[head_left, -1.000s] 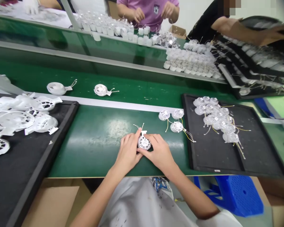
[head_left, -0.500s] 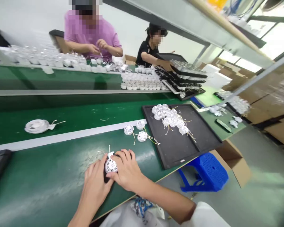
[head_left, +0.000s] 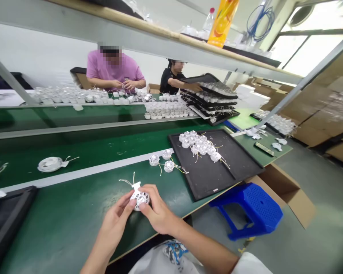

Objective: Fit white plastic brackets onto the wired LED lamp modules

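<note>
Both hands grip a round white plastic housing (head_left: 141, 201) with spokes, held just above the green bench near its front edge. From its neck at the top, two thin wires stick up and to the left. My left hand (head_left: 118, 215) pinches the left rim, thumb on the face. My right hand (head_left: 157, 209) closes round the right side, its thumb on the face too. Beyond them on the bench lie three small round white units (head_left: 169, 166) with wires. Another white housing (head_left: 50, 164), with a neck and wires, lies farther off to the left.
A black tray (head_left: 231, 171) with several wired units lies to the right. Another black tray (head_left: 23, 207) is at the left. A blue stool (head_left: 257, 209) and an open cardboard box (head_left: 300, 201) stand below the bench. Two people work across it, under an overhead shelf (head_left: 148, 42).
My hands have lifted the housing slightly and turned its face more toward me, fingers shifting round the rim. The camera has tilted up, bringing the shelf into fuller view.
</note>
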`<action>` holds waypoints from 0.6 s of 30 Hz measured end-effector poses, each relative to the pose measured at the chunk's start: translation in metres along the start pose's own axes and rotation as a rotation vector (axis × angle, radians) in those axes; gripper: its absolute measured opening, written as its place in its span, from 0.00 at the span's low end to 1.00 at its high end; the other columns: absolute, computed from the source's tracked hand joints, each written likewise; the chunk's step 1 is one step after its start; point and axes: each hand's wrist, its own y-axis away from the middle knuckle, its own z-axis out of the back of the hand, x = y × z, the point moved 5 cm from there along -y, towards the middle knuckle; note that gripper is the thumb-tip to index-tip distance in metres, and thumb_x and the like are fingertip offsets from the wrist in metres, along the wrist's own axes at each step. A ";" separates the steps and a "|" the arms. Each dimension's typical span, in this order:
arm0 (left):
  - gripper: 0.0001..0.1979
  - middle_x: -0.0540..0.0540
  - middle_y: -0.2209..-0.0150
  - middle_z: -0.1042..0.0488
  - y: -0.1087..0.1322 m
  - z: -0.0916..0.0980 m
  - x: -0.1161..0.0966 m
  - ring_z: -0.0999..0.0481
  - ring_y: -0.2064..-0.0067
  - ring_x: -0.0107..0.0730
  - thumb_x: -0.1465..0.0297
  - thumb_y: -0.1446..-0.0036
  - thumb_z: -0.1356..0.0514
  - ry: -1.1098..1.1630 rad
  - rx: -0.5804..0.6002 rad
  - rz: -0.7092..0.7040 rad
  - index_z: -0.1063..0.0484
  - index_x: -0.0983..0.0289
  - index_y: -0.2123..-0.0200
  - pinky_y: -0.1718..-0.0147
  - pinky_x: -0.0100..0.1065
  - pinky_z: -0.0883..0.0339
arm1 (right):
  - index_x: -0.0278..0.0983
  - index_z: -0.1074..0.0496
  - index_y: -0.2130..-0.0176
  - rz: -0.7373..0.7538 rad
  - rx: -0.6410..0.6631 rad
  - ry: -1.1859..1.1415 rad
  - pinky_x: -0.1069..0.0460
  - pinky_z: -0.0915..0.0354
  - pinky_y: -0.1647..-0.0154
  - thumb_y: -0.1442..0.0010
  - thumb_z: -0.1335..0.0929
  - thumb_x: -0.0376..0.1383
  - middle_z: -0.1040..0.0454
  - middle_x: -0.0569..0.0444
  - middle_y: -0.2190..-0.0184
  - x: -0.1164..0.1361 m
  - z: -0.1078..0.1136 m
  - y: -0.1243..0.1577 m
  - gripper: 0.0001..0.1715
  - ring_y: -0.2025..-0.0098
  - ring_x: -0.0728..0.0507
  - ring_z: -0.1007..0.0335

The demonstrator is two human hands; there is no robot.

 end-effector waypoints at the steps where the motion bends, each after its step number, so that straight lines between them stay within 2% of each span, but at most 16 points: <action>1: 0.40 0.64 0.36 0.24 0.001 -0.003 -0.001 0.24 0.35 0.54 0.45 0.43 0.32 0.004 -0.023 -0.011 0.28 0.63 0.36 0.35 0.46 0.30 | 0.45 0.38 0.33 -0.038 -0.001 -0.076 0.41 0.38 0.29 0.25 0.35 0.44 0.36 0.46 0.35 0.004 0.002 0.001 0.25 0.33 0.41 0.36; 3: 0.39 0.64 0.34 0.26 0.000 -0.007 -0.004 0.25 0.34 0.53 0.44 0.43 0.32 -0.006 -0.052 -0.044 0.28 0.61 0.35 0.35 0.45 0.29 | 0.46 0.35 0.34 -0.083 -0.037 -0.187 0.42 0.40 0.28 0.24 0.37 0.42 0.36 0.48 0.34 0.008 0.005 -0.002 0.21 0.32 0.42 0.37; 5: 0.38 0.63 0.34 0.26 -0.006 -0.013 -0.012 0.25 0.34 0.54 0.44 0.42 0.33 -0.051 -0.068 -0.099 0.28 0.60 0.36 0.36 0.45 0.28 | 0.45 0.32 0.37 -0.108 -0.100 -0.300 0.42 0.38 0.29 0.25 0.35 0.45 0.35 0.48 0.35 0.007 0.010 -0.009 0.20 0.34 0.41 0.34; 9: 0.37 0.62 0.38 0.22 -0.026 -0.037 -0.037 0.21 0.38 0.55 0.45 0.43 0.31 -0.118 -0.035 -0.175 0.26 0.61 0.37 0.43 0.44 0.21 | 0.46 0.33 0.40 -0.138 -0.211 -0.588 0.41 0.28 0.40 0.35 0.27 0.54 0.27 0.48 0.46 0.000 0.037 -0.023 0.31 0.45 0.38 0.26; 12: 0.39 0.62 0.40 0.20 -0.046 -0.076 -0.059 0.19 0.40 0.56 0.45 0.45 0.29 -0.123 0.044 -0.154 0.25 0.61 0.37 0.46 0.44 0.19 | 0.48 0.37 0.36 -0.106 -0.317 -0.581 0.40 0.28 0.40 0.38 0.24 0.54 0.30 0.47 0.43 0.003 0.080 -0.025 0.38 0.44 0.37 0.27; 15: 0.39 0.61 0.38 0.22 -0.072 -0.122 -0.081 0.20 0.39 0.56 0.44 0.46 0.29 -0.149 0.106 -0.143 0.24 0.60 0.37 0.45 0.44 0.20 | 0.49 0.40 0.33 -0.086 -0.392 -0.448 0.41 0.28 0.40 0.31 0.29 0.53 0.33 0.46 0.40 0.008 0.130 -0.027 0.35 0.43 0.38 0.29; 17: 0.40 0.62 0.39 0.21 -0.099 -0.139 -0.095 0.19 0.40 0.57 0.44 0.47 0.29 -0.144 0.144 -0.160 0.24 0.60 0.37 0.46 0.44 0.20 | 0.49 0.43 0.29 -0.084 -0.350 -0.325 0.42 0.29 0.38 0.28 0.31 0.51 0.33 0.46 0.38 0.006 0.162 -0.040 0.35 0.41 0.39 0.29; 18: 0.41 0.62 0.41 0.19 -0.116 -0.141 -0.102 0.17 0.43 0.57 0.44 0.48 0.29 -0.155 0.151 -0.168 0.24 0.61 0.37 0.48 0.44 0.18 | 0.49 0.46 0.27 -0.076 -0.278 -0.259 0.42 0.29 0.38 0.28 0.31 0.50 0.33 0.46 0.36 0.003 0.179 -0.053 0.38 0.39 0.40 0.30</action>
